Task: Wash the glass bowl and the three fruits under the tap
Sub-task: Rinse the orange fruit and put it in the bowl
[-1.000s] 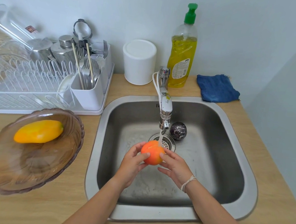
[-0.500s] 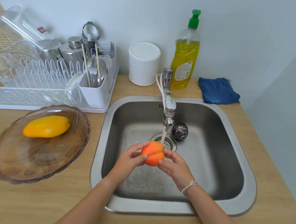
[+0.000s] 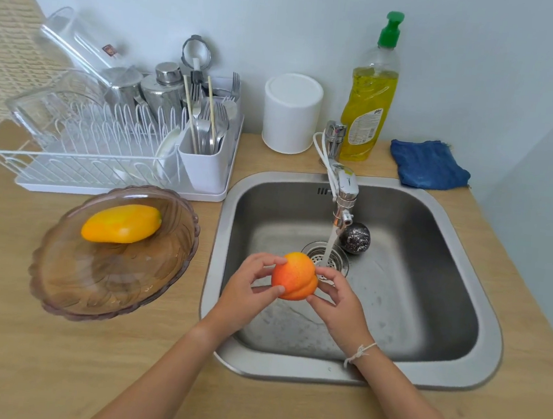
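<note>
1. Shifted since the earlier frames: peach [image 3: 294, 276] turned in the fingers and drawn a little toward the near-left, now just beside the water stream [image 3: 327, 248] rather than under it.
2. Held over the steel sink [image 3: 475, 370], above the basin floor, near the drain [image 3: 327, 260].
3. Gripped from both sides: left hand [image 3: 247, 287] with thumb and fingers curled round its left flank, right hand [image 3: 340, 300] pinching its right flank with curled fingers.
4. String bracelet [image 3: 359, 352] tied on the right wrist.
5. Running from the tap [image 3: 345, 195], falling onto the drain.
6. Dark round fruit [image 3: 355, 238] lying on the sink floor just behind the drain, right of the spout.
7. Glass bowl [image 3: 105, 294] standing on the wooden table [image 3: 50, 373] left of the sink, with a yellow mango [image 3: 121, 223] lying in its far half.
8. Behind the bowl, a white dish rack [image 3: 103, 172] with a cutlery holder [image 3: 201, 165] full of forks and chopsticks.
9. Along the wall: white canister [image 3: 291, 112], yellow dish soap bottle [image 3: 370, 93], blue cloth [image 3: 428, 164].
</note>
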Demonstrator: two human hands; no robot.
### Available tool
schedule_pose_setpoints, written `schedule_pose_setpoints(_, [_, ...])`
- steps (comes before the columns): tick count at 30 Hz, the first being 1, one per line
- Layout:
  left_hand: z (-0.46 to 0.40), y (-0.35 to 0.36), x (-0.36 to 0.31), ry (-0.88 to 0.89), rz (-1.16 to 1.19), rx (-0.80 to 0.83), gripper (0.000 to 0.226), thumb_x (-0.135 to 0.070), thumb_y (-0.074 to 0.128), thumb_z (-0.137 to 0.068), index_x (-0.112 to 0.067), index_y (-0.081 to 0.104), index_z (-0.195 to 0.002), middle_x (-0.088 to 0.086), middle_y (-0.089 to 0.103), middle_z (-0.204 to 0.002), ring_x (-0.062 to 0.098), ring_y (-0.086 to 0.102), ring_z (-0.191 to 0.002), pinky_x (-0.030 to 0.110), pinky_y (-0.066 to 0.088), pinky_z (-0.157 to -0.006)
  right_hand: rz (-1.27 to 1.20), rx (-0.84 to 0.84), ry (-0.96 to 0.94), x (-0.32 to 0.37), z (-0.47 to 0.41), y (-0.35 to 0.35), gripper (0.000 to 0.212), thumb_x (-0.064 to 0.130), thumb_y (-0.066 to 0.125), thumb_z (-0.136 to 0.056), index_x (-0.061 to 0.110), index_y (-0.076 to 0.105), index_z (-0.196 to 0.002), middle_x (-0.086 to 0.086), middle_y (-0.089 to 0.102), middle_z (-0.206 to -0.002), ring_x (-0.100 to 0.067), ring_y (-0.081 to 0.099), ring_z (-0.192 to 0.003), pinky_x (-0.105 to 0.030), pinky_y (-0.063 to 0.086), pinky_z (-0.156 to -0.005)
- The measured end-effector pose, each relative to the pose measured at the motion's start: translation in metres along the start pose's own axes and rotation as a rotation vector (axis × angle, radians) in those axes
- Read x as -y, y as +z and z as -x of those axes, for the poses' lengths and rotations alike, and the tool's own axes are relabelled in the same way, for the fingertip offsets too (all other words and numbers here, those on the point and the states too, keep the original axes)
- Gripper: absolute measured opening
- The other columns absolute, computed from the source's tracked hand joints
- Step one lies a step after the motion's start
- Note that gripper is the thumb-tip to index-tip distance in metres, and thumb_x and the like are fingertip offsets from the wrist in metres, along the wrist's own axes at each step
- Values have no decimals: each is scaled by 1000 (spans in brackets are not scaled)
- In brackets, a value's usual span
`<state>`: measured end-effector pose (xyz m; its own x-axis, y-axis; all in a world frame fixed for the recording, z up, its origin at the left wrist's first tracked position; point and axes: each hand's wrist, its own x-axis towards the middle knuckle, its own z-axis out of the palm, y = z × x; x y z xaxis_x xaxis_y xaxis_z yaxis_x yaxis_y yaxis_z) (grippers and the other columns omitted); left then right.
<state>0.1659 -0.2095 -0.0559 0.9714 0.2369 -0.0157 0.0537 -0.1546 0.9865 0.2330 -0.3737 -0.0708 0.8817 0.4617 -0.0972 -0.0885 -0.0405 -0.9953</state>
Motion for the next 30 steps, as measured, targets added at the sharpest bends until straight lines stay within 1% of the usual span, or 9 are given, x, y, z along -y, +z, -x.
schedule_pose_setpoints(5, [1,-1,-3,13,-29,20,43,-1,66,-83,-32,56,-110,-2,46,-124,12,53,-114,13,50,-80,31,-3,-2,2,0,0,46,-14,57,-80,27,52,-100,10,53,-112,-6,56,-103,-10,49,-72])
schedule_pose_setpoints(11, [-2,-4,-4,19,-58,23,41,-8,67,-84,-37,55,-110,-8,48,-123,11,56,-112,15,52,-81,55,-19,-2,4,1,0,41,-8,60,-81,24,55,-105,4,56,-116,-10,59,-102,-11,50,-76])
schedule_pose_setpoints(16, [-4,-19,-17,19,-51,-65,34,-15,67,-84,-31,61,-114,-8,59,-121,9,61,-106,27,54,-87,-2,-76,-10,11,-2,15,43,-4,64,-81,32,58,-104,1,59,-117,-15,62,-97,-34,51,-90])
schedule_pose_setpoints(19, [-3,-39,-35,71,-52,-121,31,-18,66,-86,-32,62,-113,-10,63,-118,3,62,-103,22,53,-86,-31,-65,-63,30,-9,34,42,-1,65,-81,31,60,-107,1,62,-115,-18,63,-97,-40,51,-91])
schedule_pose_setpoints(21, [-3,-57,-46,104,-48,-190,30,-16,66,-86,-30,63,-112,-10,64,-116,0,63,-101,20,53,-83,-34,-33,-107,46,-15,51,40,1,65,-82,30,60,-109,-3,63,-117,-19,64,-98,-39,52,-89])
schedule_pose_setpoints(23, [1,-78,-53,110,-3,-270,30,-14,66,-85,-22,66,-113,-3,67,-115,7,65,-102,28,54,-85,-24,17,-137,62,-22,71,38,5,65,-82,31,59,-109,-5,62,-120,-21,64,-100,-38,53,-88])
schedule_pose_setpoints(25, [8,-98,-57,107,19,-333,29,-11,65,-85,-18,66,-113,2,68,-115,13,66,-102,31,53,-87,19,77,-161,75,-30,92,36,7,66,-82,31,58,-107,-5,62,-119,-13,64,-95,-32,53,-87])
schedule_pose_setpoints(27, [21,-122,-59,84,16,-419,27,-9,64,-86,-23,66,-109,2,69,-113,12,66,-98,28,53,-85,63,152,-166,84,-38,119,35,8,66,-82,28,58,-109,-5,61,-118,-5,63,-88,-23,53,-83])
schedule_pose_setpoints(30, [40,-149,-55,23,1,-533,26,-11,64,-87,-25,66,-108,3,70,-103,13,66,-89,22,54,-79,154,215,-176,87,-45,155,38,9,68,-80,18,59,-116,-4,60,-117,-7,61,-85,-16,51,-81])
